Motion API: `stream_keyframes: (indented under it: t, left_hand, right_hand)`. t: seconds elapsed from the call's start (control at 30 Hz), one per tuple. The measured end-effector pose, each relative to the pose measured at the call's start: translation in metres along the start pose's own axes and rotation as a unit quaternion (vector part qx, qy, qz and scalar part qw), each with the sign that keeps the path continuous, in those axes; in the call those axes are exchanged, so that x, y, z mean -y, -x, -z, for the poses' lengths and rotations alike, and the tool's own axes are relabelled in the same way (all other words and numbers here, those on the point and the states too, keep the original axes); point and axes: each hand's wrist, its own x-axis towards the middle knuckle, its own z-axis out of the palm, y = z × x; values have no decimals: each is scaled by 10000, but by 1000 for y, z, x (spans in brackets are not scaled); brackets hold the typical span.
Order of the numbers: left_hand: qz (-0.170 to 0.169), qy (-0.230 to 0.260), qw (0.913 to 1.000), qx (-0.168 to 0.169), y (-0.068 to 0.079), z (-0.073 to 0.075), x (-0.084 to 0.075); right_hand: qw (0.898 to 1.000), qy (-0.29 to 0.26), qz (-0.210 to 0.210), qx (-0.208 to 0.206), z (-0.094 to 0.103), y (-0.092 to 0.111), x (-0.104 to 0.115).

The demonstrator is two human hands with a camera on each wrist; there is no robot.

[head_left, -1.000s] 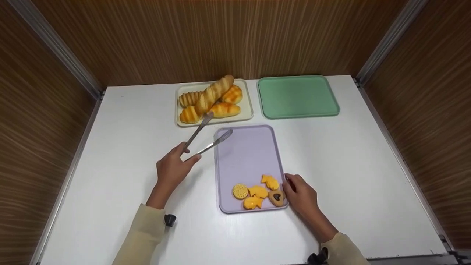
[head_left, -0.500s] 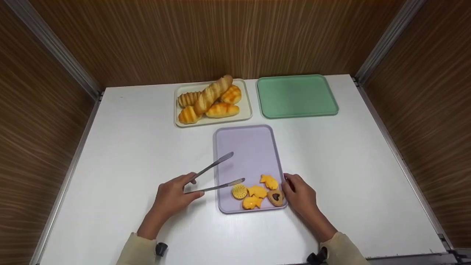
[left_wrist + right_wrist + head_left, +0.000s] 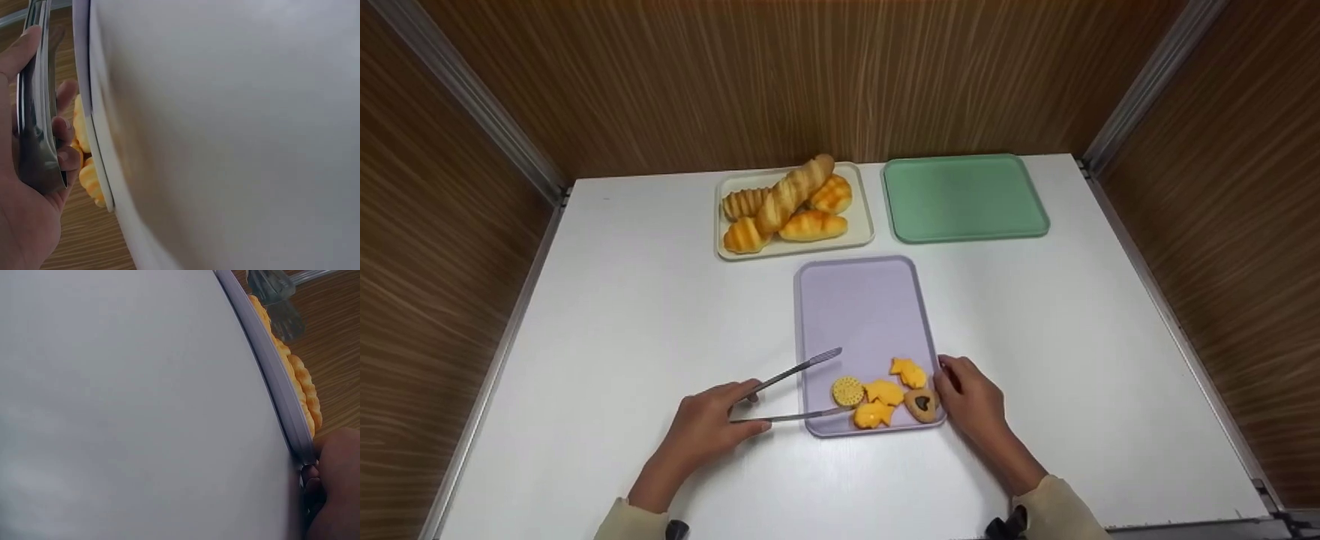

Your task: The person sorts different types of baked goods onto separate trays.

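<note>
My left hand (image 3: 706, 426) holds metal tongs (image 3: 791, 370), thumb on one arm and fingers on the other. The tongs' arms stand spread over the lilac tray (image 3: 859, 300). A round yellow cookie (image 3: 847, 391) lies between their tips; the lower tip is close to a fish-shaped cookie (image 3: 873, 415). Two more orange fish-shaped cookies and a brown cookie with a dark heart (image 3: 921, 405) lie beside it. At the tray's near right edge, my right hand (image 3: 973, 397) grips the rim; in the right wrist view its fingers (image 3: 310, 479) reach under the edge.
Behind the lilac tray stands a cream tray (image 3: 859, 238) heaped with several breads, a long loaf (image 3: 795, 193) on top. To its right lies a green tray (image 3: 966, 199). Wood-grain panels enclose the white table (image 3: 1080, 337) at the back and sides.
My left hand has brought the tongs from near the breads down toward me, to the cookies. Their arms have stayed apart. My right hand and the trays have stayed put.
</note>
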Motion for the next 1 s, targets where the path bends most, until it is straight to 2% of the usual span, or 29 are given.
stream_keyframes:
  t: [0.13,0.37,0.6,0.8,1.0]
  left_hand:
    - [-67,0,10000,69,4,-1,2]
    - [-44,-94,9998,145,0,1,1]
    - [-60,40,9994,339,-5,-4,2]
    - [-24,95,9992,398,-6,-5,1]
    - [51,104,9992,393,-7,-4,-1]
  right_hand:
    - [10000,11,8,-32,0,1,-1]
    - [9997,77,177,-179,0,0,-2]
    - [9999,9,27,-107,-1,0,-2]
    - [9998,-43,73,-195,-2,-1,-2]
    - [9999,-61,0,-86,-1,-1,-2]
